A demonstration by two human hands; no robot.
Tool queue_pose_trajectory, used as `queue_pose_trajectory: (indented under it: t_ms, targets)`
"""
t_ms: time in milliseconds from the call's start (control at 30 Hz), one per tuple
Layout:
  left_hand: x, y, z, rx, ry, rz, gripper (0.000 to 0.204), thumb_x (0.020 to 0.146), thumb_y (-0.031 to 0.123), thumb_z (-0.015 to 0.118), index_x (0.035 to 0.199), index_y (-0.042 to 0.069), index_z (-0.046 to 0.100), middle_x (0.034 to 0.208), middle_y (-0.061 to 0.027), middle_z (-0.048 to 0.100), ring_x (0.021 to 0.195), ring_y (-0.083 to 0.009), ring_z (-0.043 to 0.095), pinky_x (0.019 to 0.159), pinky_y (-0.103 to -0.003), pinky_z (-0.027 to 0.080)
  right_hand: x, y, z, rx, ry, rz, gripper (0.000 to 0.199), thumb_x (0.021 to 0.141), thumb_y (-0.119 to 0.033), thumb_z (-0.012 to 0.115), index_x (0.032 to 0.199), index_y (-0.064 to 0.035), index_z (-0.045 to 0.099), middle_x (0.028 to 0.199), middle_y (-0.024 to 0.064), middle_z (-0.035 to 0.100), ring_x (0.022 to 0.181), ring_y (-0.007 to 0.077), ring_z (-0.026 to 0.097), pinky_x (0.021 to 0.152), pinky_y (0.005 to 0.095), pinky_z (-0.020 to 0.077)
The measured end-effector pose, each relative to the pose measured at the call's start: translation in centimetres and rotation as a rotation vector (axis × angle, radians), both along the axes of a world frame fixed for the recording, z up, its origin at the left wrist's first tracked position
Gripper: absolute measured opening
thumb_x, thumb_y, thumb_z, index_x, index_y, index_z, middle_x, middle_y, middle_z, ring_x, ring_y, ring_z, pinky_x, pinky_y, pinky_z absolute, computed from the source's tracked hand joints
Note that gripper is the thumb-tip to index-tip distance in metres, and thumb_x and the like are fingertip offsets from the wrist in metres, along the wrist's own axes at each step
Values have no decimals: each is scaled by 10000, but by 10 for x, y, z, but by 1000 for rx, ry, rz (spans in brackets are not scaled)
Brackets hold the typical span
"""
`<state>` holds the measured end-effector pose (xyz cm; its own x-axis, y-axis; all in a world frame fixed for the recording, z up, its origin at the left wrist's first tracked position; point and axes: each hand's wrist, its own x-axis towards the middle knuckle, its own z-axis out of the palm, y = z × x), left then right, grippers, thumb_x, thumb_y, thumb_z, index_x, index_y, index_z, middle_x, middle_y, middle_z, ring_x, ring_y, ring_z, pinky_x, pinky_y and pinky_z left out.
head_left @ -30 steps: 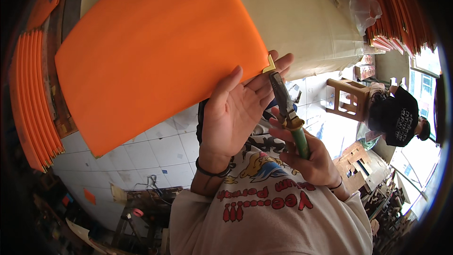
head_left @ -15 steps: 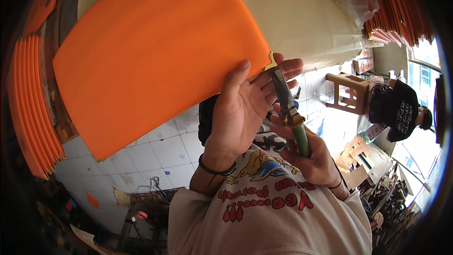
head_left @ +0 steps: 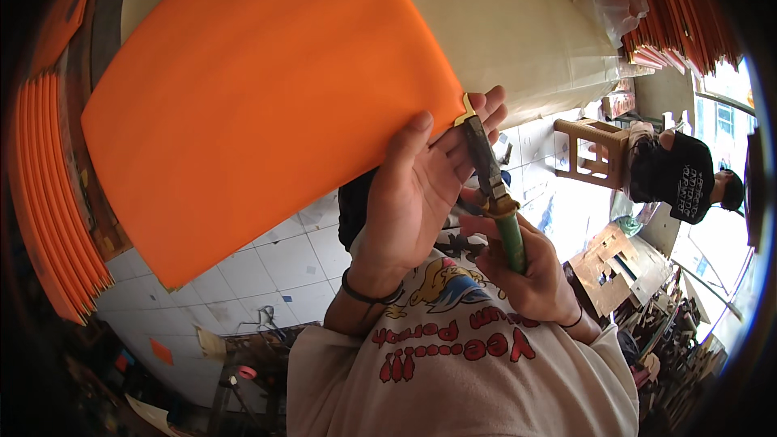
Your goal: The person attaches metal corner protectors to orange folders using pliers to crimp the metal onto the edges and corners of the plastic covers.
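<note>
A large orange cover sheet (head_left: pixel 275 113) lies across the work surface, its near right corner overhanging toward me. My left hand (head_left: pixel 405 206) holds that corner, thumb on the upper face and the other fingers stretched out beneath. A brass corner piece (head_left: pixel 465 110) sits on the corner. Closed around the green handles of a pair of pliers (head_left: pixel 488 163) is my right hand (head_left: pixel 534 271). The dark jaws meet the brass piece, close to my left fingers. Whether the jaws are squeezed on it cannot be made out.
Stacks of orange covers with brass corners (head_left: pixel 57 202) stand at left, and more orange covers (head_left: pixel 680 8) at far right. Pale sheeting (head_left: pixel 518 32) covers the work surface. A brown stool (head_left: pixel 595 154), a seated person (head_left: pixel 688 170) and heaped scraps (head_left: pixel 672 324) are to the right.
The cover has shifted slightly left and down. My left fingers have moved a little beneath the corner. The pliers have moved slightly with the corner, their jaws still at the brass piece.
</note>
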<state>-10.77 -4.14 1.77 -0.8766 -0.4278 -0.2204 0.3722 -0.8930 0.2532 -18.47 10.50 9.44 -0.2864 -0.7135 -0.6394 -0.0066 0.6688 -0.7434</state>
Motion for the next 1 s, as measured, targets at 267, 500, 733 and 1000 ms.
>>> queue_pose_trajectory:
  t_ms: [267, 500, 733, 1000]
  targets:
    - [-1, 1, -4, -31, 10, 8, 584, 1028, 399, 341, 1354, -77, 429, 1498, -316, 316, 1423, -375, 318, 1187, -432, 272, 4, 5, -8, -112, -111, -139, 445, 842, 38, 566, 1286, 58, 561, 1442, 221, 437, 1289, 357, 508, 1044, 394, 418]
    - [0, 1, -7, -39, 25, 8, 572, 1028, 387, 345, 1354, -74, 437, 1507, -313, 300, 1425, -380, 310, 1186, -438, 273, -4, 4, -1, 42, -10, 13, 543, 811, 51, 593, 1350, 12, 539, 1569, 240, 252, 1461, 360, 250, 1135, 396, 287]
    - [-1, 3, -11, -127, -1, 8, 572, 1029, 389, 340, 1350, -69, 456, 1488, -303, 342, 1409, -383, 341, 1173, -441, 293, -8, 3, 4, 66, -183, -75, 619, 729, 114, 530, 1339, 11, 545, 1456, 186, 444, 1366, 282, 413, 1106, 370, 317]
    - [-3, 4, -13, -208, -21, 44, 585, 1036, 393, 318, 1367, -74, 442, 1458, -294, 396, 1370, -379, 407, 1156, -447, 320, -1, 5, 0, 40, -121, -85, 629, 726, 93, 519, 1348, 7, 528, 1386, 162, 499, 1302, 247, 461, 1085, 355, 332]
